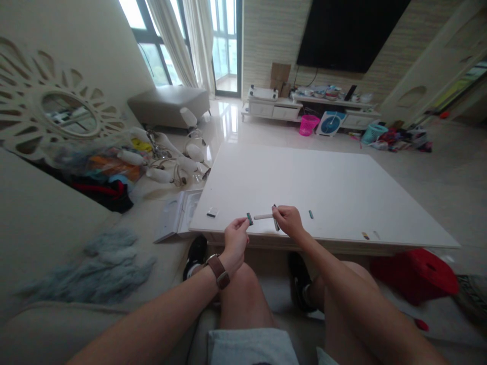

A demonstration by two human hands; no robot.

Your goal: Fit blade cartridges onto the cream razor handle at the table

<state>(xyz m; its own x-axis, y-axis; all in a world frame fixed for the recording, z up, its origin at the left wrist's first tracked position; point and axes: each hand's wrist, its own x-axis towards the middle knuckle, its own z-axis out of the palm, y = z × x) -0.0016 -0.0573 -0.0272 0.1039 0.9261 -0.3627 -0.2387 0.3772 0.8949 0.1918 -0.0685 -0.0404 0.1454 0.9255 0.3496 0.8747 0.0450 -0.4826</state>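
Note:
My left hand (236, 238), with a watch on its wrist, pinches a small dark-and-green piece that looks like a razor head (249, 219). My right hand (288, 219) is closed round a pale, slim handle (263, 217), whose free end points left at the razor head, with a small gap between them. Just below the right fingers shows a short dark-edged piece (276, 224); whether it is held or lies on the table I cannot tell. A similar dark-green strip (311, 214) lies right of that hand. Left of my left hand is a clear packet with a dark strip (212, 213).
The white table (300, 177) spans the front. Small bits (366, 235) lie near its right edge. An open white box (171, 215) stands at its left, by a chandelier (182, 162) on the floor. A red stool (418, 276) is at the right.

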